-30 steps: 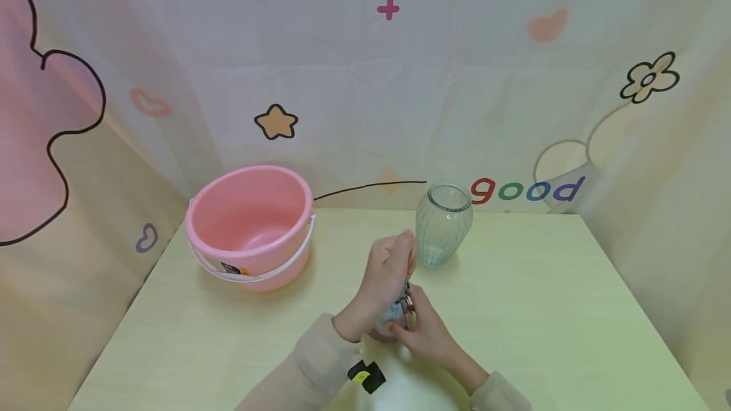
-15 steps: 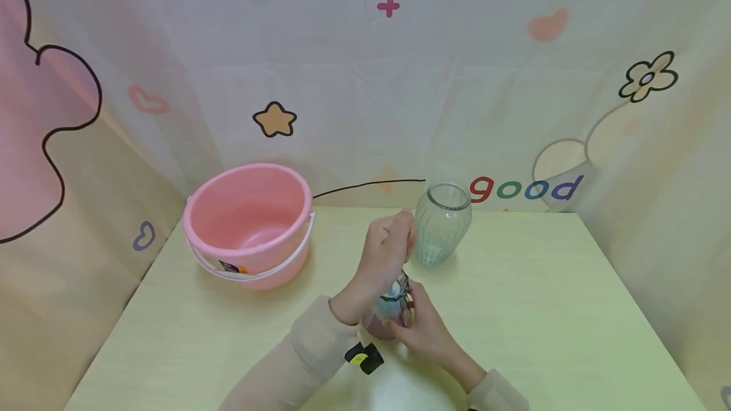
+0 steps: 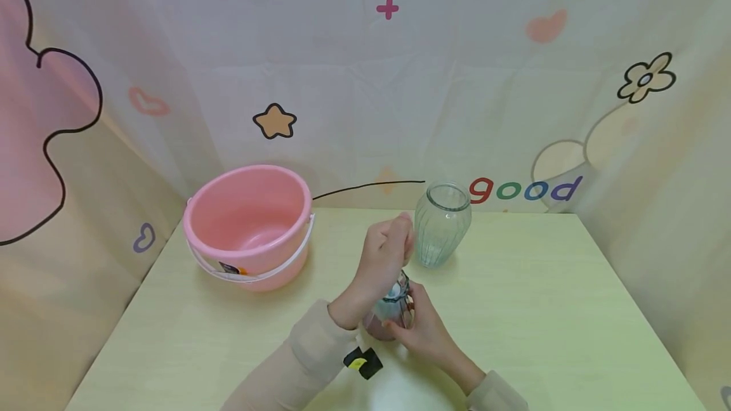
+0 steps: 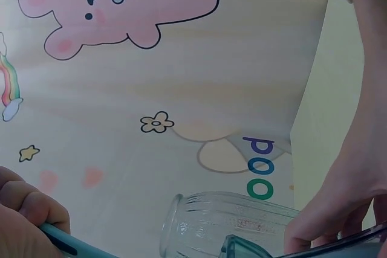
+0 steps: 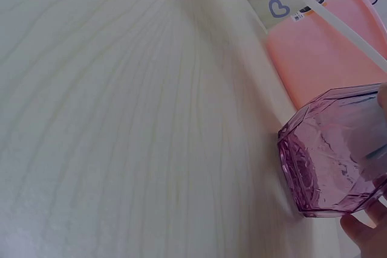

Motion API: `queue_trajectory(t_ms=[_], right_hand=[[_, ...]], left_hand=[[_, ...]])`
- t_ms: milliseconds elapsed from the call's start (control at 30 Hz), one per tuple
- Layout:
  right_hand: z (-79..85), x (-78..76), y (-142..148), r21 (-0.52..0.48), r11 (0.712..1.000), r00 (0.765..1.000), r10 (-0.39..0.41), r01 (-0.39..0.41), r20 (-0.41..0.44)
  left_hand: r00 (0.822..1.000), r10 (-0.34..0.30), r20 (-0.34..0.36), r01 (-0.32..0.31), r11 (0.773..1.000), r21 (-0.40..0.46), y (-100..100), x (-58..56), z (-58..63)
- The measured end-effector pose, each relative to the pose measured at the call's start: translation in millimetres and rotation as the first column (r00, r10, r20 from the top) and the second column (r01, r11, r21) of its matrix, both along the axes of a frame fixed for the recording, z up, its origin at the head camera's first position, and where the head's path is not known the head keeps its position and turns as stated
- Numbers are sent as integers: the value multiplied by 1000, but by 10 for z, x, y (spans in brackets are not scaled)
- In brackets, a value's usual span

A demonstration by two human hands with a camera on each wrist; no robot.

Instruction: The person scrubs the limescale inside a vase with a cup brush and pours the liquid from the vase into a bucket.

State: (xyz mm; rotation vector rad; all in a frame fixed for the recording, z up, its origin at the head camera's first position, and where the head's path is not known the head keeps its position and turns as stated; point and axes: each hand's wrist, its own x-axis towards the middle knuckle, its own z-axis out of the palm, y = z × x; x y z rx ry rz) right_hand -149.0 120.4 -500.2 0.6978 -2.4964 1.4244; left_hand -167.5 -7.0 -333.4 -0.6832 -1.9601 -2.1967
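Note:
My left hand (image 3: 385, 249) is a fist above a small faceted glass vase (image 3: 379, 323) and grips a long teal handle (image 4: 75, 245) that slants down toward the vase mouth. A white part shows in the mouth, and a bluish shape shows through the glass in the right wrist view; the tool's working end is not clear. The vase is purple at its base and teal at its wavy rim. My right hand (image 3: 431, 328) holds the vase from the right side, thumb in front and fingers behind. The vase leans slightly on the table.
Behind the hands stands a clear ribbed glass vase (image 3: 442, 233), upright. A pink bucket (image 3: 274, 271) with a white handle (image 3: 268, 278) is at the back left of the pale table (image 3: 542, 309). Printed curtains (image 3: 342, 100) hang around the table's back and sides.
My left fist has risen a little from the vase mouth since one second ago, uncovering more of the rim, then dipped slightly. The right hand keeps its grip on the vase.

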Motion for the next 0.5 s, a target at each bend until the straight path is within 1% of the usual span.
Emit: queue_trajectory(t_ms=[200, 433, 500], right_hand=[[13, 3, -3, 16, 1000, 1000, -15, 14, 2], [24, 17, -1, 18, 1000, 1000, -15, 15, -16], [17, 18, -3, 18, 1000, 1000, -17, 18, -19]], left_hand=[[1000, -7, -8, 7, 1000, 26, -4, -8, -51], [998, -17, 55, 17, 1000, 0, 14, -19, -229], [998, -18, 60, 18, 1000, -13, 21, -18, -267]])
